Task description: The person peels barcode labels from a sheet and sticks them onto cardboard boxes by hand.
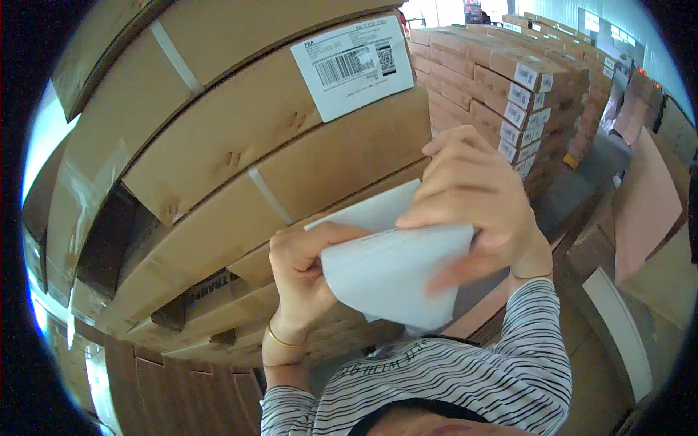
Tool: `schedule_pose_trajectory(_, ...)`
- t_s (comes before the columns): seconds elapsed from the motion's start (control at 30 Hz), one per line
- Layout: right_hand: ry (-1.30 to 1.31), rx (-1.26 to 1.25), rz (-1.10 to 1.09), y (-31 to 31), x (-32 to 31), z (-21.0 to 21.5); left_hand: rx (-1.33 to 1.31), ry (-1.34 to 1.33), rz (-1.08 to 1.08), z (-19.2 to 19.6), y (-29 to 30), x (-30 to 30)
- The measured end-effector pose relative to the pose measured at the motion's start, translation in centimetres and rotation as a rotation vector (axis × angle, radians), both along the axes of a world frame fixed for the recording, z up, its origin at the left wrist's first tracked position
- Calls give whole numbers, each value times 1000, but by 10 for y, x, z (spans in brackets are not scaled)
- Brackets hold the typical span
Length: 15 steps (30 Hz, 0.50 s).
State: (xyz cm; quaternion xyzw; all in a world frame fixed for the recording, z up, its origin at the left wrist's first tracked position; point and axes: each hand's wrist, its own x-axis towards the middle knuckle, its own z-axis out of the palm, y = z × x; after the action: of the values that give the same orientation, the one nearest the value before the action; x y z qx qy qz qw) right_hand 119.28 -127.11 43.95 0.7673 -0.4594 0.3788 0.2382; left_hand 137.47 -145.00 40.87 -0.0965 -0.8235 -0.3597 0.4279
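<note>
Both hands hold a white paper label sheet (396, 269) in front of the stacked brown cardboard cartons (240, 145). Left hand (305, 265) pinches its edge; right hand (472, 200) fingers peel the top. 1 carton already bears a white label (352, 65); this sheet is not yet applied.

Brown cardboard cartons (240, 145) lie stacked on one another, a second labelled stack (509, 87) standing on the floor (574, 189).

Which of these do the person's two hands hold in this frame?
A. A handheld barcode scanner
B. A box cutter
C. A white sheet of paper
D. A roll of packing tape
C: the left hand and the right hand both grip a white sheet of paper, curled between them in front of the stacked cardboard boxes.
</note>
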Motion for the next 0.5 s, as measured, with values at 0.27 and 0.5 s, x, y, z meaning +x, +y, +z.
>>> schedule_pose_trajectory(0.27,-162,-137,20,17,-8,7,49,-229,-50,-29,14,-16)
schedule_pose_trajectory(0.5,-608,181,-92,32,-20,-40,-42,-71,83,-26,14,-25)
